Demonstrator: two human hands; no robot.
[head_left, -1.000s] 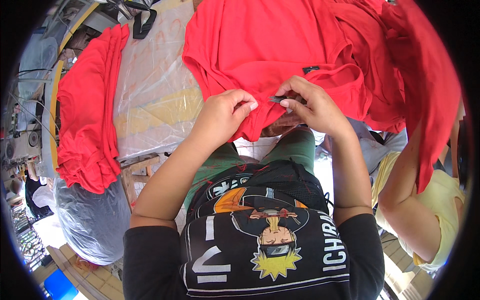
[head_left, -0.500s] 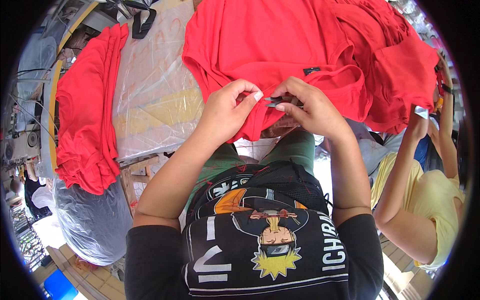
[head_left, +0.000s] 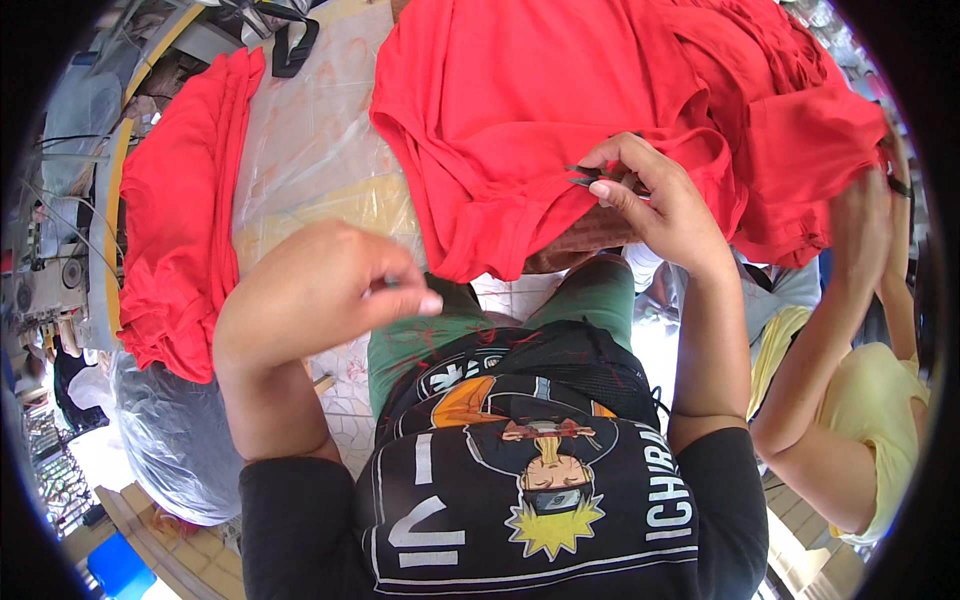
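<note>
Trimming stray threads looks like the step in hand, so the red garment [head_left: 560,110], spread on the plastic-covered surface [head_left: 310,150] before the person, should lie flat and taut at its hem. The right hand [head_left: 655,200] rests on that hem, fingers closed round small dark snips [head_left: 590,178]; keeping the blades clear of the cloth fold would spare the fabric. The left hand [head_left: 320,290] hovers above the lap, apart from the garment, fingertips pinched together, perhaps on a thread too fine to make out. A second red pile [head_left: 180,230] lies well left. The snips' blades are mostly hidden by fingers.
</note>
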